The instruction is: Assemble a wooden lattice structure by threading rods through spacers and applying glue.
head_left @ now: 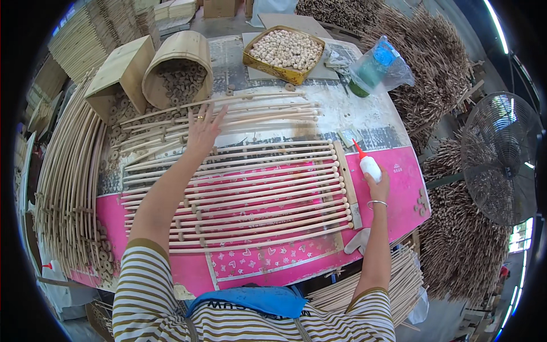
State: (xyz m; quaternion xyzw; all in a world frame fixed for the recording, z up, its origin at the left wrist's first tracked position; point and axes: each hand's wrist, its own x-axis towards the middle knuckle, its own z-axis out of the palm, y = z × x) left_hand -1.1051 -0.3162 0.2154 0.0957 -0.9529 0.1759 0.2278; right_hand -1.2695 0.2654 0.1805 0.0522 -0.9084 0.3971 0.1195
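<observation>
My right hand [379, 187] is wrapped round a white squeeze bottle [370, 167] with a red pointed nozzle, which points up and away to the left. Fingers spread, my left hand [204, 128] reaches across the loose wooden rods [268, 115] at the far side of the table; whether it touches them I cannot tell. Between my arms lies a row of wooden rods [268, 199], side by side, with round ball ends against a wooden stop strip [346, 185]. Small wooden rings sit on several rods near their left part.
Wooden rings spill from a round wooden tub [181, 45] and a wooden box [122, 74]. Beyond stands a yellow tray [273, 74] of wooden balls. More rods [68, 188] are stacked at the left edge. A large black fan [501, 159] stands right, before heaps of rods [450, 239].
</observation>
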